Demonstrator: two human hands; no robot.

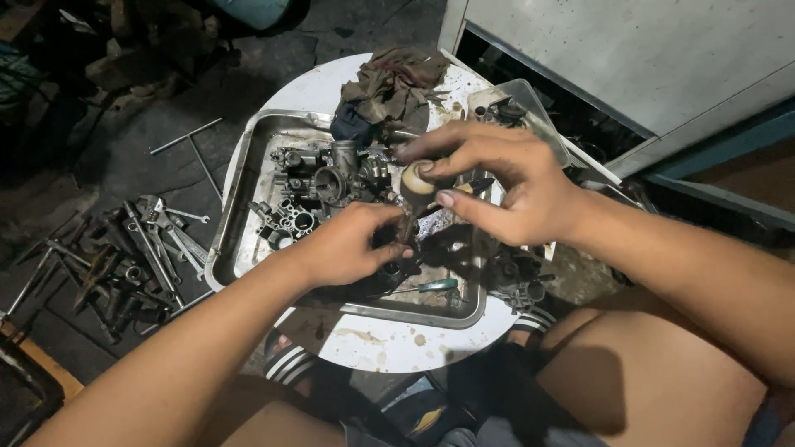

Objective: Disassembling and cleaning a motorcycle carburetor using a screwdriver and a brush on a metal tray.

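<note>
Head view looks straight down on my two hands over a metal tray (248, 157) that sits on a round white table (389, 343). My right hand (505, 186) holds a small cream-coloured cylinder (416, 178), fingers curled around it from above and the thumb pressed against its lower side. My left hand (348, 248) is closed on a small dark part (406, 228) just below the cylinder; I cannot tell whether the two pieces touch, since my fingers cover the spot between them. Both hands sit close together, above the middle of the tray.

I see a carburetor body (331, 178) lying in the tray just left of the hands, with smaller metal pieces (286, 219) beside it. A green-handled screwdriver (431, 285) lies near the tray's front edge, below my left hand. A crumpled dirty rag (393, 87) rests at the far end of the table, partly over the tray's rim. On the dark floor to the left lies a pile of wrenches (149, 248), well apart from the table, and a T-shaped tool (195, 145) lies nearer the tray.
</note>
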